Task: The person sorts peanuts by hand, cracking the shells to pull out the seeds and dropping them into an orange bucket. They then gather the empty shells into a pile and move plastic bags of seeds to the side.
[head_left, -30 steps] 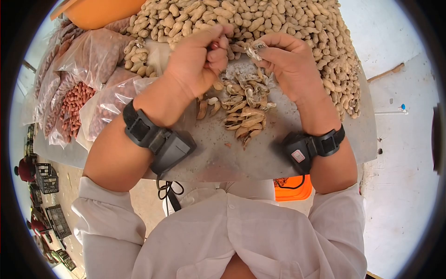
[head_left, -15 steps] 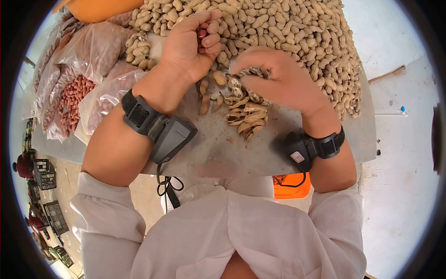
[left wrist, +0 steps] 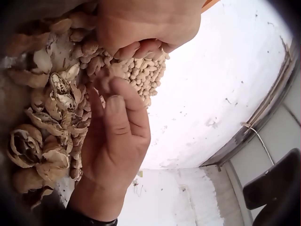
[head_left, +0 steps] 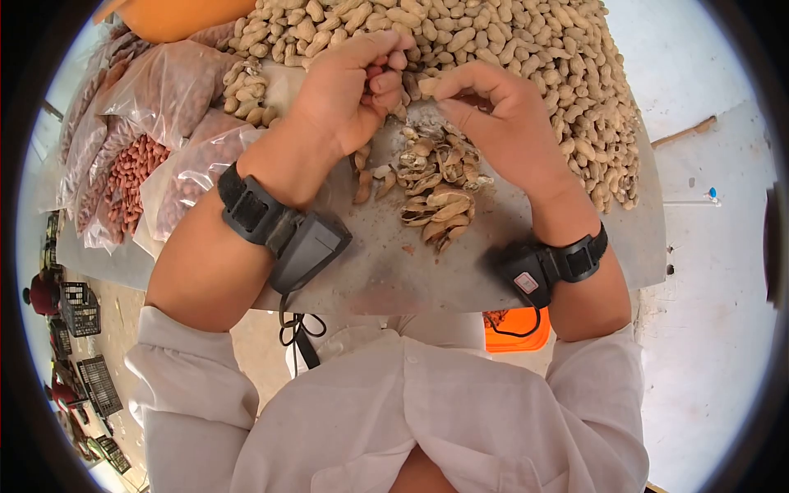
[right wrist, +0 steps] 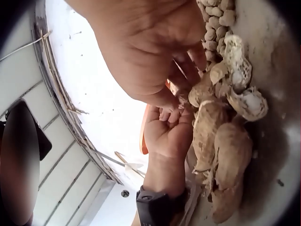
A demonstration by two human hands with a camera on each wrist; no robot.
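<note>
In the head view the left hand (head_left: 345, 94) has its fingers curled round red kernels (head_left: 375, 72), beside the heap of unshelled peanuts (head_left: 509, 41). Just to its right, the right hand (head_left: 514, 127) pinches a pale peanut (head_left: 428, 86) between thumb and forefinger. Below both hands lie broken shells (head_left: 444, 205) on the metal tabletop (head_left: 370, 279). The left wrist view has the left hand (left wrist: 148, 26) above the right hand (left wrist: 115, 141). From the right wrist, the left hand (right wrist: 169, 134) shows its palm under the right hand (right wrist: 150, 52), whose pinched item is partly hidden.
Clear plastic bags (head_left: 160, 90) of red kernels (head_left: 131, 181) stand at the left, with an orange basin (head_left: 185, 16) behind them. Under the table's front edge is an orange container (head_left: 518, 330). Black crates (head_left: 80, 308) are on the floor at far left.
The right hand held an opened shell, dropped low over the shell pile, then rose beside the left hand with a peanut. The left hand shifted slightly and still holds kernels.
</note>
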